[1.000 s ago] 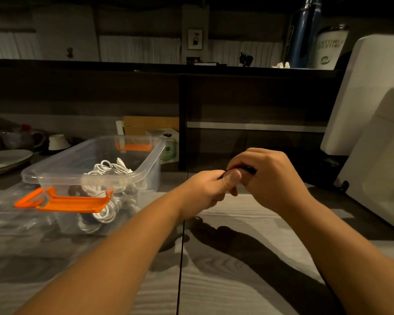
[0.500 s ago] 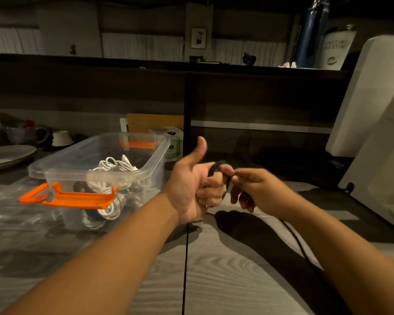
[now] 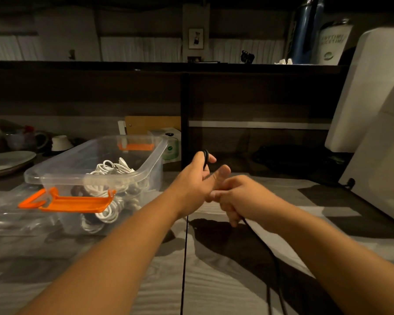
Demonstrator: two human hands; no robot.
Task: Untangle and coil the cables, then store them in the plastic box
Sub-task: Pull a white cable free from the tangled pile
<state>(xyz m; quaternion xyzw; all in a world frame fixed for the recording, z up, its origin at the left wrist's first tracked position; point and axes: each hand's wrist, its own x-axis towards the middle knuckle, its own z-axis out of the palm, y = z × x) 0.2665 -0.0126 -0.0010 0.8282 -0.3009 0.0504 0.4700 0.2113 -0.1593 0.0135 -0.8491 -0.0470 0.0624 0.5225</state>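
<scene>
Worktop (image 3: pixel 214 292): grey wood grain, carrying all items listed.

Plastic box (image 3: pixel 156 155): clear and lidless, set at nine o'clock from the hands, with an orange latch (image 3: pixel 75 203) on its near end. White cables (image 3: pixel 114 169), already coiled, are held inside.

Left hand (image 3: pixel 195 180): raised above the worktop just beside the box, thumb out. A few small loops of the black cable (image 3: pixel 205 156) are carried round its fingers.

Right hand (image 3: pixel 243 198): at three o'clock of the left and touching it, clenched on the same cable. The free run is fed out below it toward six o'clock and off the bottom edge.

Risks, as judged:
- The loops sit near the fingertips and are few, so they may be slipped off and the coil sprung open if tension from the right hand is lost.
- The long unseen tail may be snagged or kinked, and the coil jerked loose.
- If the coil is dropped in unsecured, it may be tangled with the white cables.
</scene>
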